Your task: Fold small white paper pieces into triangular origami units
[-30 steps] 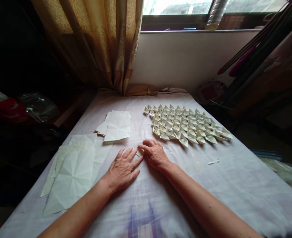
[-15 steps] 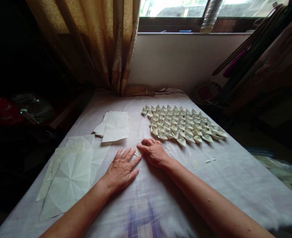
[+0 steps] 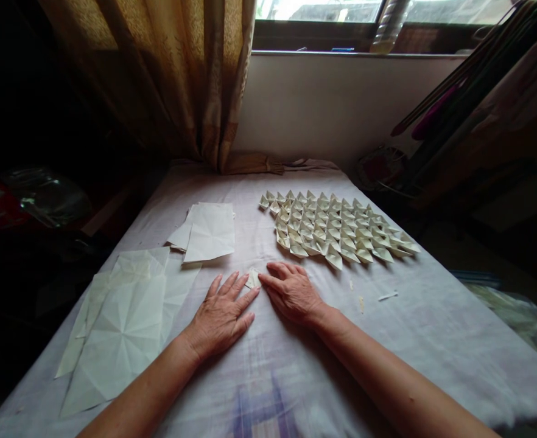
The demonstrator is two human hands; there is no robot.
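A small folded piece of white paper [image 3: 252, 279] lies flat on the cloth between my two hands. My left hand [image 3: 223, 313] rests palm down with its fingers spread, the fingertips at the paper's left and near edge. From the other side, my right hand [image 3: 292, 292] lies with its index fingertip touching or very close to the paper's right edge; its other fingers are loosely bent and none wraps round anything. Beyond the right hand stand rows of several small folded paper boats [image 3: 326, 228], set close together.
Creased paper sheets [image 3: 125, 331] overlap at the left, and a stack of white sheets [image 3: 211, 234] lies behind the left hand. Small paper scraps [image 3: 388, 296] are on the right of the cloth-covered table [image 3: 414, 359]. A gold curtain [image 3: 159, 73] hangs to the table's far edge.
My right hand has drawn slightly right and back from the folded paper, so more of the paper shows. The left hand stays nearly in place. The camera view has shifted a little.
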